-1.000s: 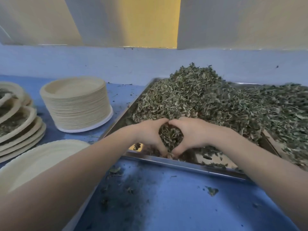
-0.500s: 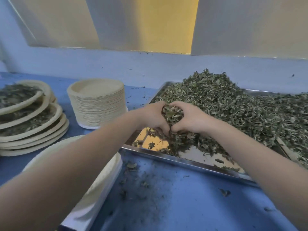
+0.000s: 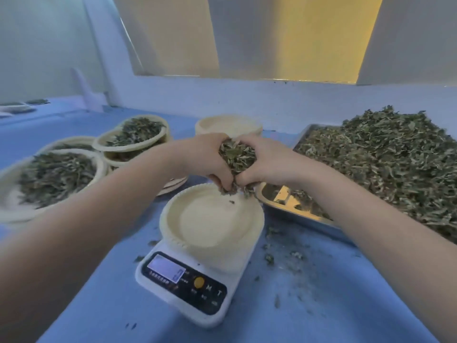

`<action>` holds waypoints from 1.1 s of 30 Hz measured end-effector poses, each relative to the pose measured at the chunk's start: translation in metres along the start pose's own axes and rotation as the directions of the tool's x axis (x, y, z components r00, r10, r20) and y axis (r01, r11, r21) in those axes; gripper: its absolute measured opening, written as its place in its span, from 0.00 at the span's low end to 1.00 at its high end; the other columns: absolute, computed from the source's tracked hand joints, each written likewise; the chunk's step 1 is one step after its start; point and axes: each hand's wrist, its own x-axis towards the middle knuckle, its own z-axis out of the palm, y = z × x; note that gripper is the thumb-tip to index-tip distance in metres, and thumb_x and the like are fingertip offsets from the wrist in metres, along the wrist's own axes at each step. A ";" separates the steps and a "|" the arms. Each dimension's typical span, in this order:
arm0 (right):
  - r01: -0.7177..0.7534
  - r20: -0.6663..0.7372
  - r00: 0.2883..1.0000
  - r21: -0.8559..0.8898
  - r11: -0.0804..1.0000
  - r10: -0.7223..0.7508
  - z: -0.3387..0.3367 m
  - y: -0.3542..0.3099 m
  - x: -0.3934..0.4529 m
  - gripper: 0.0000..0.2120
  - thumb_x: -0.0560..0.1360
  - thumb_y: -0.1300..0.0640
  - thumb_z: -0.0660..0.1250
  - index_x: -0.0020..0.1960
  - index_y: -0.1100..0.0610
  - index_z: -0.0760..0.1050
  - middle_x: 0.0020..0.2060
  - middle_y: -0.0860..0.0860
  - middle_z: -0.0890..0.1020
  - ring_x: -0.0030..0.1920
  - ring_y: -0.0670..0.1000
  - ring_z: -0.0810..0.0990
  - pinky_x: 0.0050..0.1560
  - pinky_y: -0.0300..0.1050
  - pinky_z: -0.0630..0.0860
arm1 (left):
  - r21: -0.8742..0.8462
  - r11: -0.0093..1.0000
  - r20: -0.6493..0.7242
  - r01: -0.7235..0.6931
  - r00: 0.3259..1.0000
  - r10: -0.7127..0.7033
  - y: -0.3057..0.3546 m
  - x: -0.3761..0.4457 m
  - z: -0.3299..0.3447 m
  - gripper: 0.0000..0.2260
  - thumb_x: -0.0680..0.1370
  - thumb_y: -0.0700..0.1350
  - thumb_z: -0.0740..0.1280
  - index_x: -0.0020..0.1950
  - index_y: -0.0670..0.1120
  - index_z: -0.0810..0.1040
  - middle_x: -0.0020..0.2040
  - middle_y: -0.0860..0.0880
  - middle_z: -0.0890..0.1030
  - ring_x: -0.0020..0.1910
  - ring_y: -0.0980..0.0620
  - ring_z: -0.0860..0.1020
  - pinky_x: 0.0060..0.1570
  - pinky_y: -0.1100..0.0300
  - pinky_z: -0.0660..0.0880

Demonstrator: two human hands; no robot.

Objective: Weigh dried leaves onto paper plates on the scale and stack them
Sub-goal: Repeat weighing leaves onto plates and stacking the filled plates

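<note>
Presently, one bundle of dried leaves: cupped between both hands, held above the far rim of the paper plate on the scale. Left hand: fingers curled round the left side of the bundle, fingertips pointing down. Right hand: fingers curled round the right side, thumb tip meeting the left hand beneath the bundle. A few fragments hang from the fingertips, just over the plate rim.

Paper plate: cream, fluted edge, seated on the scale platform; holds only a stray fleck or two near its far edge.

Scale: white body, dark control panel with lit display and a yellow button; digits too blurred to read.

Metal tray: to the right, just beside the scale, heaped with loose dried leaves; near-left corner bare and reflective.

Filled plates: to the left, stacked in overlapping piles, each carrying leaves.

Stack of bare plates: behind the hands, partly hidden.

Blue table surface: scattered with leaf crumbs, mostly right of the scale.
</note>
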 end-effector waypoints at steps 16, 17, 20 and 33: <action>0.070 0.122 0.992 -0.224 0.972 -0.043 0.016 -0.005 0.002 0.21 0.66 0.36 0.71 0.57 0.32 0.73 0.52 0.35 0.77 0.49 0.36 0.76 0.30 0.27 0.67 | -0.028 0.996 -0.170 -0.083 0.982 0.077 -0.075 -0.041 -0.012 0.24 0.70 0.43 0.74 0.63 0.58 0.74 0.56 0.56 0.80 0.46 0.54 0.82 0.54 0.56 0.77; 0.076 0.099 0.993 -0.205 0.976 -0.057 0.018 -0.005 0.004 0.19 0.66 0.37 0.71 0.56 0.33 0.74 0.52 0.36 0.78 0.49 0.36 0.76 0.29 0.26 0.68 | -0.089 0.991 -0.199 -0.101 0.977 0.082 -0.077 -0.040 -0.008 0.22 0.71 0.40 0.73 0.63 0.55 0.75 0.56 0.54 0.80 0.46 0.51 0.82 0.54 0.55 0.77; 0.090 0.036 0.996 -0.149 0.985 -0.086 0.025 -0.003 0.005 0.15 0.66 0.38 0.72 0.52 0.32 0.76 0.49 0.35 0.80 0.45 0.34 0.78 0.36 0.27 0.68 | -0.227 0.961 -0.267 -0.156 0.959 0.093 -0.084 -0.036 0.003 0.20 0.73 0.35 0.68 0.63 0.50 0.75 0.55 0.50 0.81 0.47 0.48 0.81 0.53 0.54 0.76; 0.111 0.020 0.994 -0.210 0.971 -0.110 0.031 -0.001 0.009 0.15 0.67 0.38 0.69 0.53 0.35 0.77 0.49 0.35 0.80 0.42 0.31 0.78 0.40 0.18 0.65 | -0.431 0.815 -0.577 -0.387 0.813 0.081 -0.126 -0.045 0.009 0.11 0.69 0.40 0.64 0.50 0.44 0.81 0.41 0.51 0.82 0.35 0.58 0.74 0.36 0.68 0.70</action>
